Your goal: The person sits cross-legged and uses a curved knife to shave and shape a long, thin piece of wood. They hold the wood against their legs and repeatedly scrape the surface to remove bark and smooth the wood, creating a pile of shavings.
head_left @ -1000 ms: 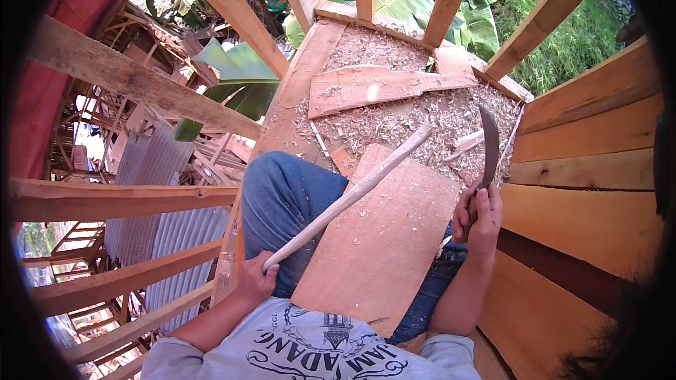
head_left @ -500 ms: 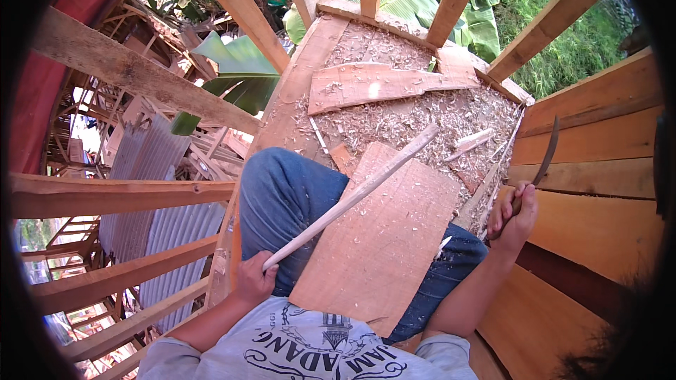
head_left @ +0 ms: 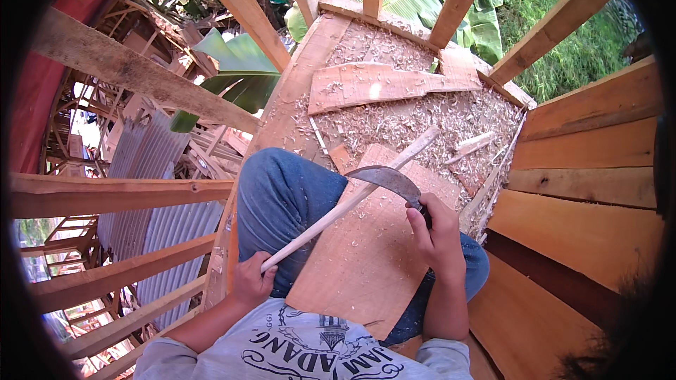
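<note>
My left hand [head_left: 255,277] is closed around the near end of a pale, whittled wooden stick [head_left: 320,227]. The stick slants up and to the right, over a wide flat board [head_left: 373,253] that lies across my lap. In my right hand [head_left: 438,231] is the dark handle of a machete with a curved blade [head_left: 389,180]. That blade crosses the stick near its far part; whether the edge touches the wood I cannot tell. Small wood shavings are scattered on the board.
Curled shavings [head_left: 415,123] cover the floor ahead, around a long cut plank [head_left: 384,86] and a short wood piece [head_left: 473,144]. Plank walling [head_left: 584,183] rises at my right. Wooden rails [head_left: 127,197] stand along the left, with corrugated sheets [head_left: 141,176] beyond.
My right hand has swung the machete from the far right, by the plank wall, leftward and over the lap board to the stick. My left hand and the stick have hardly moved.
</note>
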`<action>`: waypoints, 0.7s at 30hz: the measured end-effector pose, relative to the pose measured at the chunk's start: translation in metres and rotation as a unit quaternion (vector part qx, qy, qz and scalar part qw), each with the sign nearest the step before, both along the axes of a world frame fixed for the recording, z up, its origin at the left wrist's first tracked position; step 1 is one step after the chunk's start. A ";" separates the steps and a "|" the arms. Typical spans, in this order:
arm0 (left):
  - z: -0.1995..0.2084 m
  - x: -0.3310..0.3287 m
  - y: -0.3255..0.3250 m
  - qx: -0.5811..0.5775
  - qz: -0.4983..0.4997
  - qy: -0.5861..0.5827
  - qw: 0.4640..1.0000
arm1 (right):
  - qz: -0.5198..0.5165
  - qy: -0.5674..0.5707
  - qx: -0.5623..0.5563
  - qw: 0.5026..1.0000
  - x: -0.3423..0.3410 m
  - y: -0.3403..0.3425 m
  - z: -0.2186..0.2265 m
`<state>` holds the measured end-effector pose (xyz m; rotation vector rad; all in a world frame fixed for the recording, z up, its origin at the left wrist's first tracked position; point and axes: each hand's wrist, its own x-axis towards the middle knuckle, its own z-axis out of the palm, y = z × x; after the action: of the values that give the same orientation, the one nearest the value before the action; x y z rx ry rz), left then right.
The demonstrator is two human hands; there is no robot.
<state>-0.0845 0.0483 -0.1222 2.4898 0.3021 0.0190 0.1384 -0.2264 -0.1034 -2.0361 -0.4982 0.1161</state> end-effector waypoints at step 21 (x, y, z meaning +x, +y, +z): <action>-0.008 -0.003 0.000 -0.003 0.005 -0.010 1.000 | -0.258 -0.116 -0.135 0.950 0.026 -0.007 -0.015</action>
<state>-0.0876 0.0484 -0.1305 2.4816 0.3055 0.0477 0.1645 -0.2332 -0.1182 -2.3971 -0.0768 -0.3963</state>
